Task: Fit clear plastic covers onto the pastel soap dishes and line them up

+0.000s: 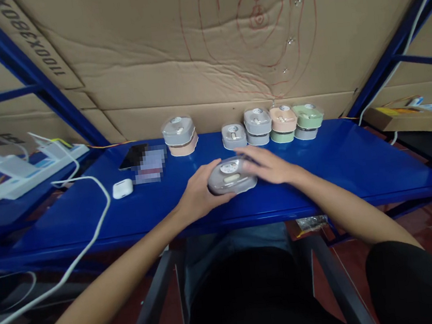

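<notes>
Grey oval plastic food container [231,176] sits on a glossy blue painted-metal shelf [360,166], near its front edge and between the person's two forearms. A round white label and a cream oblong catch show on its lid. The person's left hand [200,195] curls around the container's left end, its grip closed on the container. The right hand [266,164] lies palm down across the lid's right end, its grip open, with the fingers spread and resting on the lid.

Lidded containers stand along the back of the shelf: a grey-lidded tub stacked on a peach base [180,137] stands apart on the left, followed by a small single grey tub [234,136], a grey-on-grey stack [257,126], a peach-on-green stack [284,124] and a green-on-grey stack [308,121], the last three almost touching.

Further left lie a black smartphone [132,156] just beside a pixelated blurred patch [149,164], a rounded white earbud case [122,189] and a long white power strip [37,172]. A white charging cable [92,238] loops across the shelf and over its front edge. Corrugated cardboard sheeting [148,50] marked with red drawn lines backs the shelf between blue steel rack uprights [22,69], and a flat brown cardboard box [402,119] sits beyond the shelf's right end.
</notes>
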The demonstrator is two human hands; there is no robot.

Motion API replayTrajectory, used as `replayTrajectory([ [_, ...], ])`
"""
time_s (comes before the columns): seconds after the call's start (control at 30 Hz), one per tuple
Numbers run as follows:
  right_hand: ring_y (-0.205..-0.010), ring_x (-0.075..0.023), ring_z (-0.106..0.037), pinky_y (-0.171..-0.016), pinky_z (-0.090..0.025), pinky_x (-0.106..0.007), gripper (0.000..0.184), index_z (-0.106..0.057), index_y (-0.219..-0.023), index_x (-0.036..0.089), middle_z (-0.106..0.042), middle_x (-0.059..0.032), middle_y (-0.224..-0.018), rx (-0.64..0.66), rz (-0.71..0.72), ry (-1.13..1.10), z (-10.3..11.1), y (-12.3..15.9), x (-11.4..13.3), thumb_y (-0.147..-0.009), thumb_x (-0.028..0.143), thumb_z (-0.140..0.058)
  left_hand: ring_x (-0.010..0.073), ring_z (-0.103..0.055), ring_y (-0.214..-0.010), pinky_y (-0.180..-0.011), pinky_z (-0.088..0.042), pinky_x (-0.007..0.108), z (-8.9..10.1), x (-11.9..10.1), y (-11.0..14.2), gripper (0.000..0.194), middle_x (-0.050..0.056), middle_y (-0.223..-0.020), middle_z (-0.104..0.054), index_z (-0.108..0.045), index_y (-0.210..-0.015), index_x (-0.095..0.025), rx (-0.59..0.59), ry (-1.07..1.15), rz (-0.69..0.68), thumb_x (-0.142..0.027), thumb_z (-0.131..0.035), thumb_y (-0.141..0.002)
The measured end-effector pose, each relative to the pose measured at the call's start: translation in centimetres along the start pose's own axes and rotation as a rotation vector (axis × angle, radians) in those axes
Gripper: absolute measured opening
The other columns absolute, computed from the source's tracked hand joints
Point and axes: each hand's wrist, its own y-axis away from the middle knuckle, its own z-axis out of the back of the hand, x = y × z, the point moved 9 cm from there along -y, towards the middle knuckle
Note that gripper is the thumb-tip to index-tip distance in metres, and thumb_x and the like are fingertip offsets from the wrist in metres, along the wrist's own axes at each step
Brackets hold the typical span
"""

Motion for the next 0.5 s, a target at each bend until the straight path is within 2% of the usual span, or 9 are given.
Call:
replayTrajectory([
  [0.07,-0.131,-0.034,-0.072,-0.111,-0.061,-0.057,0.086,-0.069,-0.154,0.021,-0.074,-0.0176,-0.146,-0.21,-0.095,-0.063,3.1,0.3,-2.7,-0.113,0.083,-0.026,0.0401,-0.068,-0.147,-0.129,-0.051,0.058,1.9,0.2,-1.0,0.089,0.016,-0.159,-0.07,-0.059,-0.158,-0.024,-0.107,-0.039,0.009,-0.051,-0.096,-0.082],
  [0.13,-0.12,-0.0331,-0.077,-0.106,-0.063,-0.056,0.09,-0.075,-0.145,0.021,-0.08,-0.0169,-0.133,-0.385,-0.185,-0.062,5.9,0.7,-5.0,-0.112,0.085,-0.021,0.0421,-0.063,-0.153,-0.132,-0.047,0.06,3.9,0.9,-2.9,0.086,0.018,-0.163,-0.067,-0.058,-0.158,-0.021,-0.239,-0.074,0.073,-0.05,-0.094,-0.085],
  [0.23,-0.109,-0.0317,-0.079,-0.102,-0.065,-0.054,0.093,-0.076,-0.144,0.021,-0.081,-0.0165,-0.124,-0.527,-0.269,0.02,8.6,1.3,-6.8,-0.111,0.085,-0.016,0.046,-0.055,-0.158,-0.134,-0.042,0.064,5.0,1.6,-7.6,0.086,0.024,-0.166,-0.061,-0.054,-0.16,-0.018,-0.374,-0.111,0.198,-0.049,-0.091,-0.09],
  [0.3,-0.105,-0.031,-0.079,-0.099,-0.065,-0.052,0.095,-0.074,-0.148,0.021,-0.081,-0.0175,-0.125,-0.549,-0.305,0.087,9.3,1.4,-7.1,-0.112,0.083,-0.011,0.0496,-0.055,-0.156,-0.131,-0.043,0.065,4.1,1.9,-11.2,0.091,0.03,-0.162,-0.06,-0.051,-0.162,-0.011,-0.378,-0.129,0.298,-0.047,-0.093,-0.089],
  [0.37,-0.102,-0.0311,-0.079,-0.097,-0.066,-0.051,0.098,-0.073,-0.15,0.018,-0.08,-0.0189,-0.125,-0.545,-0.339,0.142,9.3,1.6,-7.3,-0.112,0.081,-0.007,0.0547,-0.058,-0.151,-0.124,-0.047,0.068,2.3,2.1,-14.3,0.09,0.036,-0.157,-0.059,-0.051,-0.159,-0.005,-0.349,-0.145,0.421,-0.046,-0.093,-0.09],
  [0.43,-0.098,-0.0314,-0.079,-0.096,-0.066,-0.052,0.099,-0.075,-0.146,0.018,-0.08,-0.0189,-0.121,-0.544,-0.349,0.157,9.1,1.7,-7.6,-0.112,0.081,-0.007,0.0561,-0.058,-0.148,-0.12,-0.05,0.068,0.4,1.9,-16.4,0.084,0.039,-0.156,-0.057,-0.053,-0.154,-0.003,-0.336,-0.149,0.518,-0.048,-0.09,-0.094],
  [0.5,-0.095,-0.0323,-0.079,-0.097,-0.065,-0.055,0.097,-0.08,-0.134,0.02,-0.081,-0.0171,-0.112,-0.584,-0.326,0.13,9.2,1.7,-8.0,-0.111,0.083,-0.011,0.0538,-0.059,-0.148,-0.118,-0.052,0.063,-1.4,1.5,-17.4,0.08,0.037,-0.157,-0.057,-0.053,-0.153,-0.005,-0.326,-0.165,0.592,-0.05,-0.088,-0.096],
])
